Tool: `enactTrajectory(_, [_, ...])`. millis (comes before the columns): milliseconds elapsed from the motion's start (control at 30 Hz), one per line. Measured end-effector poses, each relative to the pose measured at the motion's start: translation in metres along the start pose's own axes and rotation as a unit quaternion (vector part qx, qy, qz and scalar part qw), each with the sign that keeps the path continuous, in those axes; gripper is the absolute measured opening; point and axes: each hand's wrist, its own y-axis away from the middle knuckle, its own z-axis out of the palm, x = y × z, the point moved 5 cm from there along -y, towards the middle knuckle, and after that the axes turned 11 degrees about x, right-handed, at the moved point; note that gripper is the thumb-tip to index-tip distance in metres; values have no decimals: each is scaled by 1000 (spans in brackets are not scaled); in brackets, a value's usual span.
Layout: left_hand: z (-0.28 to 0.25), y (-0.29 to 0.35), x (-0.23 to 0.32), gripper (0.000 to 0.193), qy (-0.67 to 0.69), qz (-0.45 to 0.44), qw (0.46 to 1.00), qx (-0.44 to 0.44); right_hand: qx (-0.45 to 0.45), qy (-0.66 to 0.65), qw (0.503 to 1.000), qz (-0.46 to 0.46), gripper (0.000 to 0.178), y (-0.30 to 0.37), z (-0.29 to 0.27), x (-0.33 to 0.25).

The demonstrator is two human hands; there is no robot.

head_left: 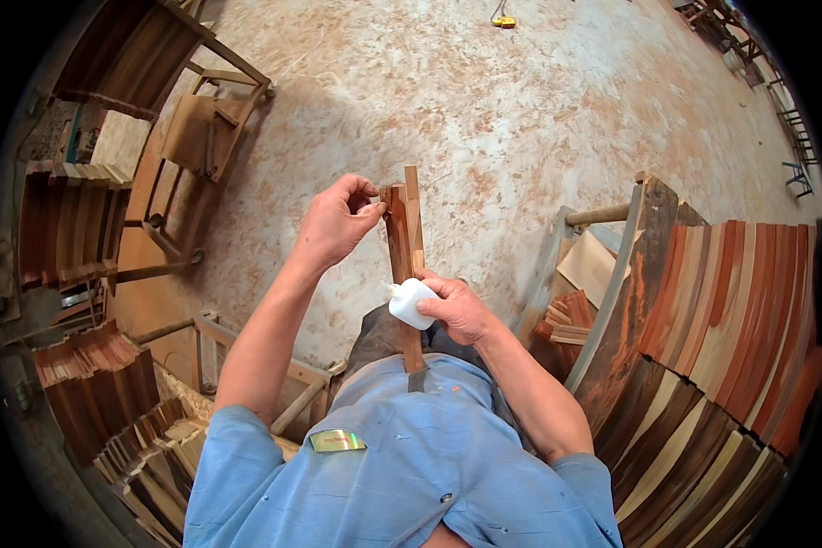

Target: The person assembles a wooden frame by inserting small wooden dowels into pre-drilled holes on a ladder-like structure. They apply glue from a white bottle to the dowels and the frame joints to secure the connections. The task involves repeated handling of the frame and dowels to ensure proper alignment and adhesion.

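Observation:
My right hand is wrapped round a small white squeeze bottle, whose pale nozzle points left. Upright in front of my body stand narrow wooden strips, one reddish brown and one lighter, close against each other; the bottle covers part of their length. Beside the upper end of the reddish strip, my left hand is closed in a pinch. Its thumb and fingertips come right up to the strip's left edge. Whether they grip the edge or some tiny thing cannot be made out.
Stacked wooden strips fill a rack at the right, beside a worn board. More stacks line the left side, near a wooden frame. A yellow object with a cord lies far off on the stained floor.

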Motion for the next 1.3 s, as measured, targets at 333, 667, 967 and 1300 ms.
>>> enactTrajectory(333, [22, -59, -4, 58, 117, -80, 988, -53, 15, -37, 999, 22, 39, -32, -16, -28])
enactTrajectory(667, [-1, -85, 1, 82, 191, -88, 976, -51, 12, -64, 998, -11, 31, -63, 4, -37])
enactTrajectory(967, [91, -15, -193, 64, 269, -330, 871, -244, 56, -8, 998, -14, 40, -81, 12, -43])
enactTrajectory(1300, [138, 5, -130, 30, 519, -479, 625, -333, 64, -71, 995, -14, 33, -71, 13, -66])
